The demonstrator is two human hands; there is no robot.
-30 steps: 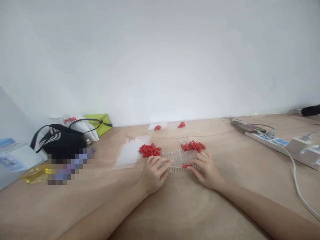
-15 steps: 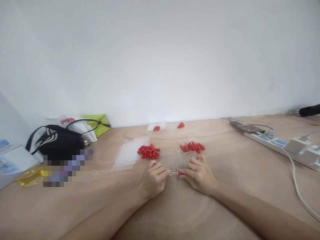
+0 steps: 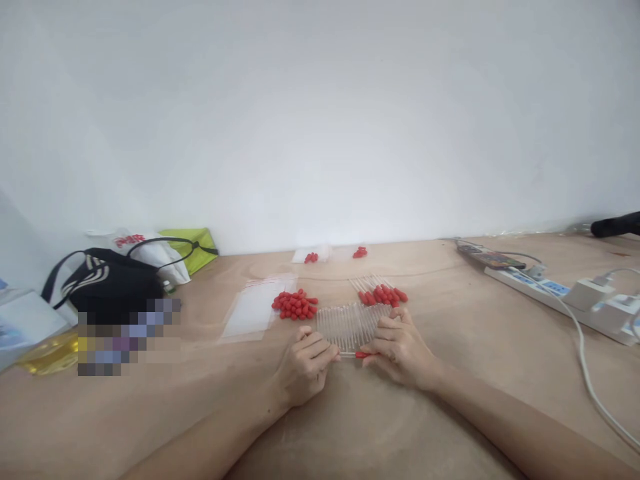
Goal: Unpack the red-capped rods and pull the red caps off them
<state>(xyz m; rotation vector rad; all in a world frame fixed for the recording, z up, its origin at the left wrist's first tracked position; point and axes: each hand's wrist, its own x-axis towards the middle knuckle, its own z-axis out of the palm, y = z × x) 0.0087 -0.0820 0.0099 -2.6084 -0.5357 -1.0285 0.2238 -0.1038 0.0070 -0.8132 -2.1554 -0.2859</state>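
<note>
My left hand (image 3: 304,365) and my right hand (image 3: 397,348) rest on the wooden table, fingers curled and pinching a thin clear tube (image 3: 349,354) with a red cap (image 3: 361,355) between them. Just beyond the fingers lies a row of several clear tubes (image 3: 350,321) side by side. A heap of loose red caps (image 3: 294,304) sits to the left of the row. A bundle of tubes fitted with red caps (image 3: 383,293) lies behind the right hand.
Clear zip bags (image 3: 253,308) lie left of the caps, and two small bags with red caps (image 3: 311,256) sit by the wall. A black bag (image 3: 107,283) and a yellow bottle (image 3: 47,351) are at left. A power strip (image 3: 565,293) with cables runs along the right.
Both hands have drawn back towards me from the row of tubes, bringing the single tube with the red cap between their fingertips. The view shifted slightly.
</note>
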